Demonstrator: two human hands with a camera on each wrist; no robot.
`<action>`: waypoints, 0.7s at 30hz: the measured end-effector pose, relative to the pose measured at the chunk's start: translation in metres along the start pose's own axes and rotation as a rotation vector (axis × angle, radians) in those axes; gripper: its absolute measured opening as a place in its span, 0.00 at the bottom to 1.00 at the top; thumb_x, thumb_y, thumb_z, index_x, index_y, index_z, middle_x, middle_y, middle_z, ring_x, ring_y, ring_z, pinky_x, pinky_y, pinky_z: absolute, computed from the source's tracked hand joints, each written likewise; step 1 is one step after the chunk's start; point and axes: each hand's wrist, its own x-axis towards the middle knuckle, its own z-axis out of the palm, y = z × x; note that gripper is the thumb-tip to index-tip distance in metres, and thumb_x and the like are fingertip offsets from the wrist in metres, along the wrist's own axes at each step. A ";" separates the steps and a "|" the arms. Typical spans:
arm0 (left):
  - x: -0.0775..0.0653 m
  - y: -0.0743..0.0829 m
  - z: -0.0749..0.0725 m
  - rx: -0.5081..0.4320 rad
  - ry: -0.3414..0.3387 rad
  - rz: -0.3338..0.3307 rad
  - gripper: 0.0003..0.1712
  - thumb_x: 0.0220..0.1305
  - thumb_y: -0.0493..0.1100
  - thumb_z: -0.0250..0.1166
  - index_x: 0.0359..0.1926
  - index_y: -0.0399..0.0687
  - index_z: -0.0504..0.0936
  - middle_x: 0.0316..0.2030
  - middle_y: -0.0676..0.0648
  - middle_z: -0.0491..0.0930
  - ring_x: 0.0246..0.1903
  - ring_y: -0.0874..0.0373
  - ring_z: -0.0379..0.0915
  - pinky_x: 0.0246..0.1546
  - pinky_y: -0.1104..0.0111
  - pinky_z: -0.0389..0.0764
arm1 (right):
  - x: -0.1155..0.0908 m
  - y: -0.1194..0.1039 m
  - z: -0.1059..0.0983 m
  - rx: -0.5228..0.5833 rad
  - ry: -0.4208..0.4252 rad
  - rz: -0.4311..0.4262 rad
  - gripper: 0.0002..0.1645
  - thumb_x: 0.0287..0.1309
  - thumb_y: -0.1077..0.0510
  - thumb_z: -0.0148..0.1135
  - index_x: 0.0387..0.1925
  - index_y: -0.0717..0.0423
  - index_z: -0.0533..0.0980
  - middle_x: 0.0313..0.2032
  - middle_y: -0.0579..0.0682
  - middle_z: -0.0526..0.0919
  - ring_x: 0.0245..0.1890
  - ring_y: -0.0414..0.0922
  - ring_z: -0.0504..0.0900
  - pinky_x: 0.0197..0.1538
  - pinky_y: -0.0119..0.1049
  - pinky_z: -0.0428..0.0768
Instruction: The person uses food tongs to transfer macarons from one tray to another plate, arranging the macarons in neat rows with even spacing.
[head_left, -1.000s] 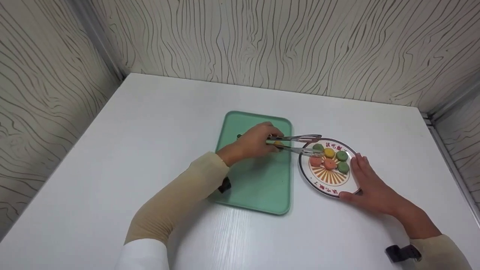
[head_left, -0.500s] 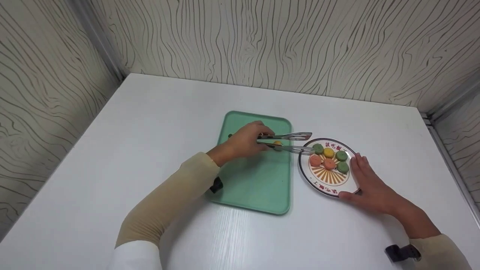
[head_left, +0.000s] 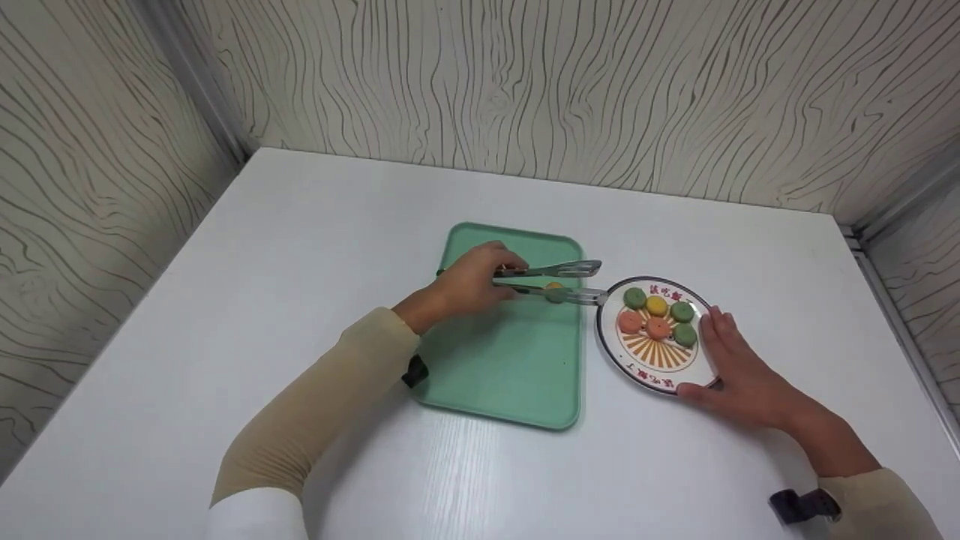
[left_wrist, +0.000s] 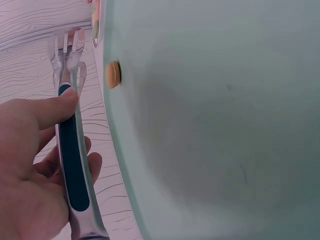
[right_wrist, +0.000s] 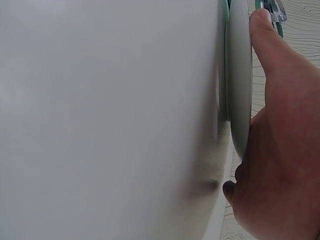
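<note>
My left hand (head_left: 476, 281) grips metal tongs (left_wrist: 74, 150) with dark inlaid handles, held over the upper part of the green tray (head_left: 510, 367). The two tong arms stand apart with nothing between their tips. A yellow macaron (left_wrist: 113, 75) sits on the tray; from the head view it appears beneath the lower tong arm. To the right is a round white plate (head_left: 701, 367) with a dark rim and sunburst print, bearing green macarons (head_left: 635, 298), pink macarons (head_left: 658, 328) and a yellow one. My right hand (head_left: 750, 382) rests against the plate's right rim, fingers and thumb spread.
Tray and plate stand close together on a white table (head_left: 337, 225). Wood-grain patterned panels (head_left: 510, 82) enclose the table at the back and sides. A black wrist strap (head_left: 806, 506) is on my right forearm.
My left hand has drawn the tongs leftward, so their tips have left the area above the macarons and now reach only the plate's left edge. The right hand and plate have stayed put.
</note>
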 end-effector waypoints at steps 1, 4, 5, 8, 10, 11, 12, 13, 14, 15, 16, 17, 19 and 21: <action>-0.001 -0.001 -0.001 -0.001 0.003 0.004 0.21 0.64 0.37 0.72 0.58 0.41 0.84 0.48 0.44 0.80 0.47 0.53 0.76 0.50 0.62 0.78 | 0.000 0.001 0.000 0.001 0.002 -0.003 0.71 0.61 0.36 0.67 0.78 0.69 0.32 0.78 0.67 0.28 0.78 0.62 0.25 0.71 0.70 0.47; -0.003 -0.006 -0.003 -0.010 0.007 0.015 0.21 0.64 0.36 0.72 0.58 0.40 0.84 0.48 0.42 0.80 0.47 0.52 0.76 0.50 0.61 0.78 | 0.000 0.002 0.001 -0.001 0.009 -0.009 0.71 0.61 0.36 0.67 0.78 0.69 0.33 0.78 0.67 0.28 0.78 0.62 0.25 0.71 0.70 0.46; -0.004 -0.007 -0.003 -0.011 0.007 0.014 0.21 0.64 0.36 0.72 0.58 0.40 0.84 0.48 0.42 0.80 0.47 0.52 0.76 0.51 0.61 0.78 | 0.000 0.001 0.001 0.000 0.009 -0.008 0.71 0.61 0.36 0.67 0.78 0.69 0.33 0.78 0.67 0.28 0.78 0.62 0.25 0.71 0.70 0.47; -0.006 -0.011 -0.005 -0.016 0.008 0.007 0.21 0.64 0.36 0.71 0.58 0.39 0.83 0.48 0.42 0.80 0.48 0.51 0.76 0.51 0.60 0.78 | 0.000 0.001 0.001 -0.004 0.008 -0.005 0.71 0.61 0.35 0.67 0.78 0.69 0.33 0.78 0.67 0.28 0.78 0.62 0.25 0.71 0.70 0.47; -0.008 -0.013 -0.006 -0.020 0.011 -0.003 0.21 0.64 0.36 0.71 0.58 0.39 0.83 0.48 0.42 0.80 0.48 0.52 0.76 0.51 0.61 0.78 | 0.000 0.001 0.001 -0.005 0.009 -0.005 0.71 0.61 0.35 0.67 0.78 0.69 0.33 0.78 0.67 0.28 0.78 0.62 0.25 0.71 0.70 0.47; -0.009 -0.014 -0.006 -0.024 0.012 -0.010 0.21 0.64 0.36 0.71 0.58 0.38 0.83 0.48 0.42 0.80 0.48 0.52 0.76 0.51 0.61 0.79 | 0.000 0.001 0.001 -0.006 0.009 -0.005 0.71 0.61 0.35 0.67 0.78 0.69 0.33 0.78 0.67 0.29 0.78 0.62 0.25 0.71 0.70 0.47; -0.009 -0.015 -0.006 -0.029 0.013 -0.017 0.21 0.64 0.36 0.71 0.58 0.38 0.83 0.48 0.42 0.80 0.48 0.52 0.76 0.51 0.61 0.79 | 0.000 0.001 0.000 -0.007 0.010 -0.005 0.71 0.61 0.36 0.67 0.78 0.69 0.33 0.78 0.67 0.29 0.78 0.62 0.25 0.71 0.70 0.47; -0.010 -0.016 -0.007 -0.032 0.015 -0.025 0.21 0.64 0.36 0.71 0.58 0.38 0.83 0.48 0.42 0.80 0.49 0.52 0.76 0.51 0.61 0.79 | 0.000 0.001 0.000 -0.007 0.011 -0.005 0.71 0.61 0.36 0.67 0.78 0.69 0.33 0.78 0.67 0.29 0.78 0.62 0.25 0.71 0.70 0.47; -0.010 -0.016 -0.007 -0.034 0.016 -0.032 0.21 0.64 0.36 0.72 0.58 0.38 0.83 0.49 0.42 0.80 0.49 0.52 0.76 0.51 0.61 0.79 | 0.000 0.001 0.000 -0.006 0.012 -0.005 0.71 0.61 0.36 0.67 0.78 0.69 0.33 0.78 0.67 0.29 0.78 0.62 0.25 0.71 0.70 0.47; -0.011 -0.017 -0.007 -0.036 0.016 -0.040 0.21 0.64 0.36 0.72 0.58 0.38 0.83 0.49 0.42 0.80 0.49 0.52 0.76 0.52 0.61 0.79 | 0.000 0.001 0.000 -0.007 0.011 -0.003 0.71 0.61 0.36 0.67 0.78 0.69 0.33 0.78 0.67 0.29 0.78 0.62 0.25 0.71 0.70 0.48; -0.011 -0.017 -0.007 -0.037 0.017 -0.049 0.21 0.64 0.36 0.72 0.58 0.38 0.83 0.49 0.42 0.79 0.49 0.52 0.76 0.52 0.61 0.79 | 0.001 0.001 0.001 -0.006 0.010 -0.003 0.71 0.61 0.36 0.67 0.78 0.69 0.33 0.78 0.67 0.29 0.78 0.62 0.25 0.71 0.70 0.48; -0.011 -0.018 -0.007 -0.035 0.016 -0.058 0.21 0.64 0.36 0.72 0.58 0.39 0.83 0.49 0.42 0.79 0.49 0.52 0.76 0.52 0.61 0.79 | 0.000 0.001 0.001 -0.006 0.009 -0.001 0.71 0.61 0.35 0.67 0.78 0.69 0.33 0.78 0.67 0.29 0.78 0.62 0.25 0.71 0.70 0.48; -0.012 -0.019 -0.007 -0.030 0.015 -0.078 0.21 0.64 0.36 0.72 0.57 0.39 0.84 0.49 0.43 0.79 0.49 0.53 0.76 0.52 0.61 0.79 | 0.000 0.000 0.001 -0.004 0.005 0.005 0.71 0.60 0.35 0.68 0.78 0.69 0.33 0.79 0.67 0.29 0.78 0.61 0.25 0.71 0.70 0.48; -0.013 -0.019 -0.007 -0.030 0.014 -0.097 0.21 0.64 0.36 0.72 0.57 0.40 0.84 0.48 0.44 0.79 0.48 0.54 0.76 0.52 0.62 0.79 | 0.000 -0.001 0.001 -0.003 0.005 0.003 0.71 0.60 0.36 0.68 0.78 0.70 0.33 0.78 0.67 0.29 0.78 0.62 0.25 0.70 0.71 0.49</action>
